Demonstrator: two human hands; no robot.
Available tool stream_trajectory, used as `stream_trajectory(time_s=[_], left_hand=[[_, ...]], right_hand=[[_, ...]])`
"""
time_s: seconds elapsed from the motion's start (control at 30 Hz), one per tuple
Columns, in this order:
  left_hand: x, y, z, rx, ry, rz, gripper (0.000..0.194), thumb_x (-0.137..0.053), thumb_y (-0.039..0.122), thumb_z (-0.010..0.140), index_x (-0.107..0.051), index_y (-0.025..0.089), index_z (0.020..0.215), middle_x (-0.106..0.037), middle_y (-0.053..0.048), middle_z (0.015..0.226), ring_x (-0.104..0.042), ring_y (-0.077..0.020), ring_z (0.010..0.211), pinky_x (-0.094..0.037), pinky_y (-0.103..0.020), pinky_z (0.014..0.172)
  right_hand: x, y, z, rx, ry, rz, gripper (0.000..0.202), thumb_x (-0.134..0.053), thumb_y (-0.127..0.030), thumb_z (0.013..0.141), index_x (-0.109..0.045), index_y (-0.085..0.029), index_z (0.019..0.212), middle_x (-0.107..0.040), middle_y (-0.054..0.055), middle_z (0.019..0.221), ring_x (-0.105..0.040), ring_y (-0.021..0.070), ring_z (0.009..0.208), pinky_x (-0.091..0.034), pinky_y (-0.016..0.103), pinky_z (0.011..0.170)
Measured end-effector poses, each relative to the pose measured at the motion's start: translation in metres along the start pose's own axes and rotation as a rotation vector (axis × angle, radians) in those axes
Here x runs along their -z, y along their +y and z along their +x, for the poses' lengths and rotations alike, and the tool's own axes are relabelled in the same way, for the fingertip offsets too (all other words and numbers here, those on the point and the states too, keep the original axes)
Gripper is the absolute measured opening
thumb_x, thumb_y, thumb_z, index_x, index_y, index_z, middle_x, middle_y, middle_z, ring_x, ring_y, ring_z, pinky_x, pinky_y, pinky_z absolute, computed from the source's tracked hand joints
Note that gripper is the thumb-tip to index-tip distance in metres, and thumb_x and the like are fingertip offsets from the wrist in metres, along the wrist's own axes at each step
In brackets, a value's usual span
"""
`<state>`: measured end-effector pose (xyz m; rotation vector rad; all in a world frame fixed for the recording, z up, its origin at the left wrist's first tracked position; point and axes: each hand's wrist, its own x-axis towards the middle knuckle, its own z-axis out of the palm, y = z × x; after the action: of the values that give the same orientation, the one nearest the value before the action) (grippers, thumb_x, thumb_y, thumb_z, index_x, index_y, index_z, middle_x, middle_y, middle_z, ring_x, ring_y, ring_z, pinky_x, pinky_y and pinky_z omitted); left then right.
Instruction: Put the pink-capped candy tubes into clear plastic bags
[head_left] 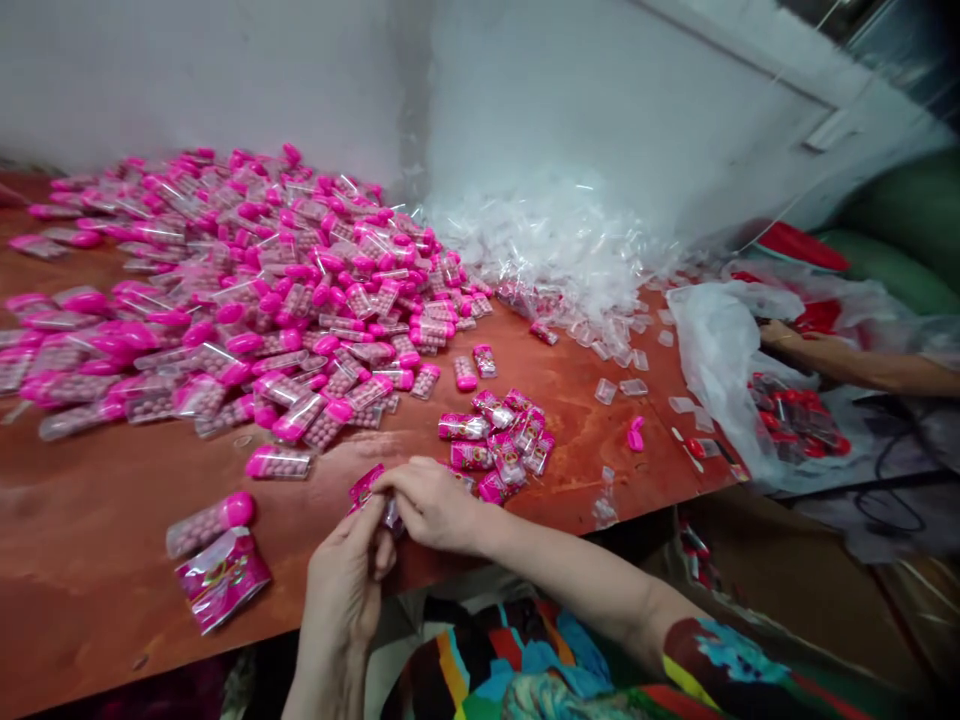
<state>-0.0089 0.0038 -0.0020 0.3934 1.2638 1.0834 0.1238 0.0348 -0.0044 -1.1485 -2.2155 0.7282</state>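
At the table's front edge, my left hand (345, 575) and my right hand (435, 505) meet, fingers closed on one small pink printed wrapper (365, 486). Fingers hide most of it, so I cannot tell whether a container is inside. Just beyond my right hand lies a small heap of pink wrapped containers (506, 445). To the left of my left hand rest a pink-capped clear container of pink balls (210, 524) and a flat pink printed wrapper stack (223, 580). Another capped container (279, 463) lies on its side behind them.
A large pile of pink-capped containers (285, 290) covers the back left of the reddish table (97, 560). Clear plastic pieces (555, 240) are heaped beside it. At right, another person's arm (847, 360) reaches over a plastic bag (720, 350) near red-and-black items (799, 420).
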Motion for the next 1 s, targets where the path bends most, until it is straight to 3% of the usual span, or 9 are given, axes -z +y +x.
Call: stream_trajectory(time_s=[0.1, 0.3, 0.37, 0.43, 0.6, 0.7, 0.8, 0.9, 1.0], left_hand=[[0.004, 0.007, 0.002, 0.013, 0.009, -0.016, 0.042, -0.087, 0.044, 0.057, -0.055, 0.019, 0.043, -0.036, 0.004, 0.037, -0.03, -0.0065, 0.04, -0.026, -0.018, 0.039], [-0.004, 0.008, 0.002, 0.011, 0.044, 0.002, 0.043, -0.09, 0.041, 0.055, -0.055, 0.019, 0.046, -0.039, 0.004, 0.041, -0.033, -0.0062, 0.043, -0.026, -0.016, 0.038], [-0.007, 0.006, 0.002, 0.026, 0.047, -0.028, 0.041, -0.091, 0.04, 0.054, -0.057, 0.019, 0.048, -0.038, 0.005, 0.042, -0.032, -0.0055, 0.042, -0.025, -0.016, 0.037], [-0.009, 0.006, 0.001, 0.039, 0.049, -0.08, 0.04, -0.091, 0.038, 0.053, -0.057, 0.018, 0.05, -0.036, 0.006, 0.043, -0.029, -0.0042, 0.041, -0.025, -0.016, 0.036], [-0.006, 0.009, -0.004, 0.044, 0.064, -0.255, 0.042, -0.094, 0.027, 0.05, -0.055, 0.014, 0.057, -0.04, 0.009, 0.049, -0.029, -0.001, 0.039, -0.022, -0.014, 0.034], [-0.005, 0.01, -0.01, 0.045, 0.091, -0.346, 0.037, -0.09, 0.019, 0.056, -0.053, 0.014, 0.061, -0.044, 0.009, 0.052, -0.031, -0.0008, 0.038, -0.022, -0.014, 0.033], [-0.004, 0.01, -0.016, 0.061, 0.116, -0.405, 0.033, -0.084, 0.015, 0.066, -0.051, 0.014, 0.064, -0.049, 0.009, 0.053, -0.031, -0.0006, 0.036, -0.024, -0.014, 0.033], [-0.003, 0.008, -0.022, 0.1, 0.137, -0.441, 0.028, -0.078, 0.012, 0.074, -0.051, 0.015, 0.067, -0.05, 0.009, 0.054, -0.03, -0.001, 0.035, -0.024, -0.014, 0.033], [-0.001, 0.003, -0.028, 0.127, 0.127, -0.477, 0.024, -0.071, 0.012, 0.083, -0.051, 0.015, 0.069, -0.05, 0.009, 0.055, -0.031, -0.0013, 0.035, -0.025, -0.014, 0.033]], right_hand=[[0.021, 0.015, 0.02, -0.051, -0.091, -0.09, 0.027, -0.043, -0.026, 0.102, -0.059, -0.022, 0.124, -0.072, 0.005, 0.12, -0.067, 0.0184, 0.108, -0.049, 0.031, 0.095], [0.055, 0.065, 0.085, -0.694, 0.034, -0.457, 0.049, -0.03, -0.053, 0.105, -0.05, -0.014, 0.128, -0.072, 0.016, 0.109, -0.069, 0.0286, 0.103, -0.051, 0.042, 0.088], [0.054, 0.078, 0.098, -0.741, 0.029, -0.498, 0.051, -0.034, -0.055, 0.103, -0.049, -0.013, 0.128, -0.066, 0.02, 0.119, -0.066, 0.0299, 0.109, -0.05, 0.045, 0.091], [0.051, 0.084, 0.101, -0.699, 0.013, -0.469, 0.045, -0.041, -0.047, 0.102, -0.047, -0.013, 0.131, -0.062, 0.021, 0.126, -0.062, 0.0297, 0.115, -0.05, 0.045, 0.095], [0.048, 0.074, 0.073, -0.469, 0.139, -0.214, 0.044, -0.049, -0.02, 0.094, -0.049, -0.01, 0.137, -0.059, 0.017, 0.125, -0.058, 0.0246, 0.117, -0.047, 0.04, 0.102], [0.045, 0.053, 0.038, -0.407, 0.153, 0.24, 0.04, -0.051, -0.025, 0.095, -0.053, -0.015, 0.133, -0.064, 0.009, 0.106, -0.064, 0.0163, 0.087, -0.054, 0.03, 0.078], [0.033, 0.027, -0.001, -0.454, -0.043, 0.798, 0.043, -0.052, -0.038, 0.096, -0.047, -0.021, 0.135, -0.066, 0.0, 0.085, -0.053, 0.0081, 0.052, -0.041, 0.02, 0.045], [0.016, 0.007, -0.032, -0.506, -0.05, 1.075, 0.046, -0.058, -0.043, 0.093, -0.046, -0.02, 0.131, -0.067, -0.002, 0.079, -0.046, 0.0051, 0.042, -0.033, 0.017, 0.038], [0.002, -0.006, -0.049, -0.536, -0.03, 1.163, 0.047, -0.062, -0.045, 0.091, -0.049, -0.019, 0.128, -0.067, -0.004, 0.074, -0.044, 0.0043, 0.041, -0.031, 0.016, 0.038]])
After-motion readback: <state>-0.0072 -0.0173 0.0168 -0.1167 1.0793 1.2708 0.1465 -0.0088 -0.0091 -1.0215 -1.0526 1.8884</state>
